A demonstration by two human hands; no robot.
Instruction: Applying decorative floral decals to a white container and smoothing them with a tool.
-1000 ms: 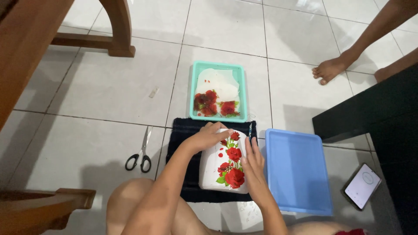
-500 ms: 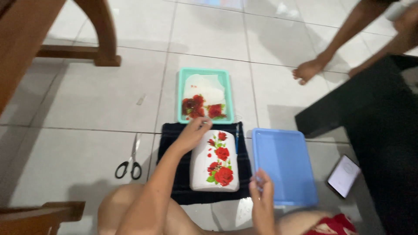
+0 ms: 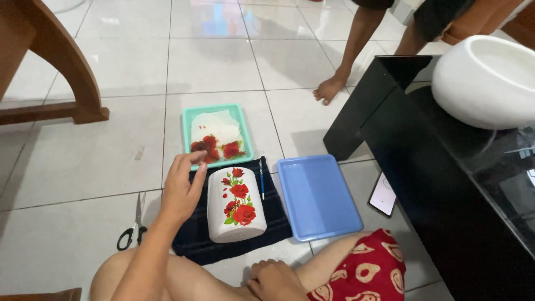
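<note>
A white pot with red rose pictures [image 3: 235, 204] lies on its side on a dark blue cloth [image 3: 239, 234] on the tiled floor. My left hand [image 3: 182, 188] hovers with fingers spread just left of the pot, its fingertips near the rim of a teal tray [image 3: 215, 134] that holds white paper and red rose cut-outs. My right hand [image 3: 276, 278] rests closed on my leg at the bottom, holding nothing that I can see. A thin blue-handled brush [image 3: 261, 178] lies on the cloth to the right of the pot.
A blue tray [image 3: 317, 195] sits right of the cloth. Scissors [image 3: 132, 226] lie on the floor at left. A phone [image 3: 383, 194] lies beside a black glass table [image 3: 446, 167] bearing a white bowl [image 3: 490, 78]. Another person's foot [image 3: 330, 88] stands behind. Wooden furniture [image 3: 50, 67] is at upper left.
My right hand has left the pot and dropped onto my leg. My left hand has lifted off the pot's top end and now hovers beside it. The view has swung to the right.
</note>
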